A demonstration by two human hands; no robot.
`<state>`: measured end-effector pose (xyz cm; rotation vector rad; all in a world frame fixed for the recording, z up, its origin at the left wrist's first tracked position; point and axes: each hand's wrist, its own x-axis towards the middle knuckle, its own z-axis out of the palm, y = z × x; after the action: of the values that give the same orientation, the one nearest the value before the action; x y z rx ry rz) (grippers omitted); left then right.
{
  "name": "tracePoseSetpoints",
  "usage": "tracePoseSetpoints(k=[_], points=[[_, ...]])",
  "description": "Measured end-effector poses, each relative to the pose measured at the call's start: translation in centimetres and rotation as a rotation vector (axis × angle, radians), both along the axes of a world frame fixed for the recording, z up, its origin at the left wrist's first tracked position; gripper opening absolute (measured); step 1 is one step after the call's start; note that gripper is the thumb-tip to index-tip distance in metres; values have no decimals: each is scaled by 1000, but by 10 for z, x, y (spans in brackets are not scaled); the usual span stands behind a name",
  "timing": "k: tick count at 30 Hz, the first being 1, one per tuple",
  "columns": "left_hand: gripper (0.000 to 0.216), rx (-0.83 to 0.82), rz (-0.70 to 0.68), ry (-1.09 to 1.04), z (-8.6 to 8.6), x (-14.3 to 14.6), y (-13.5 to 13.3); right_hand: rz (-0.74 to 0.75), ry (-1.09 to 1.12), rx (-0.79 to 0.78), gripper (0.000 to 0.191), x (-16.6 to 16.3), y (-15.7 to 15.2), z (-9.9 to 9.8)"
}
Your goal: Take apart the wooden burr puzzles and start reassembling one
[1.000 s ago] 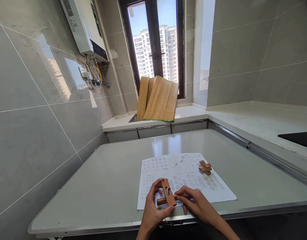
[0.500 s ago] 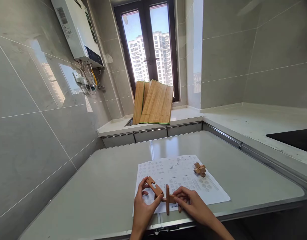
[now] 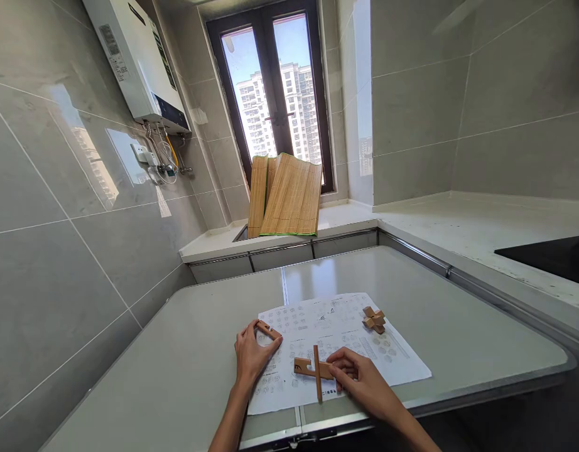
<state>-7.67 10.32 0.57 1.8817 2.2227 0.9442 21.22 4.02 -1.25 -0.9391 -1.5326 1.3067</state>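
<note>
The left hand [image 3: 252, 353] pinches a notched wooden piece [image 3: 269, 330] by the printed sheet [image 3: 308, 323]'s left edge, its long axis slanting toward the crossed wooden pieces [image 3: 317, 373], seemingly two, gripped by the right hand [image 3: 360, 376].

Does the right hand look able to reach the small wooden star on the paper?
Probably yes: only paper shows between the right hand and the wooden star, though that hand's grip is taken up by crossed wooden pieces.
</note>
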Motion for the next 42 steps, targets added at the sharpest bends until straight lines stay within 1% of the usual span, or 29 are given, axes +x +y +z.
tracePoseSetpoints(k=[3, 10, 13, 15, 17, 18, 20, 22, 23, 25, 27, 29, 32, 34, 38, 42], points=[[80, -9, 22, 21, -3, -2, 2, -3, 19, -24, 44, 0, 0, 0], [73, 1, 60, 73, -12, -5, 6, 7, 31, -33, 42, -1, 3, -6], [76, 16, 67, 88, -16, -6, 8, 6, 34, -39, 42, -1, 4, -8], [82, 38, 64, 97, -17, -6, 7, 3, 38, -39, 42, 0, 4, -8], [87, 73, 52, 112, -13, -3, 4, -5, 43, -38, 42, 0, 4, -8], [86, 101, 41, 121, -10, -1, 1, -6, 46, -38, 42, 0, 4, -8], [72, 171, -4, 121, -1, 5, -6, -12, 59, -35, 43, 0, 5, -8], [55, 270, -112, 40, 10, 15, -13, -17, 71, -36, 45, 0, 5, -7], [48, 262, -190, -22, 15, 21, -16, -22, 75, -41, 45, 0, 5, -7], [36, 218, -285, -64, 22, 34, -23, -32, 81, -53, 46, 0, 6, -6], [30, 145, -365, -106, 25, 47, -28, -41, 96, -58, 46, 0, 6, -5], [33, 64, -417, -169, 23, 59, -32, -49, 119, -59, 45, 1, 7, -5], [48, -29, -455, -298, 17, 74, -36, -49, 152, -74, 44, 2, 8, -7], [53, -74, -482, -396, 14, 80, -38, -44, 175, -81, 43, 3, 10, -9], [51, -150, -538, -582, 13, 85, -40, -39, 222, -88, 43, 3, 13, -13], [49, -198, -566, -725, 14, 89, -39, -61, 289, -104, 48, 3, 11, -9]])
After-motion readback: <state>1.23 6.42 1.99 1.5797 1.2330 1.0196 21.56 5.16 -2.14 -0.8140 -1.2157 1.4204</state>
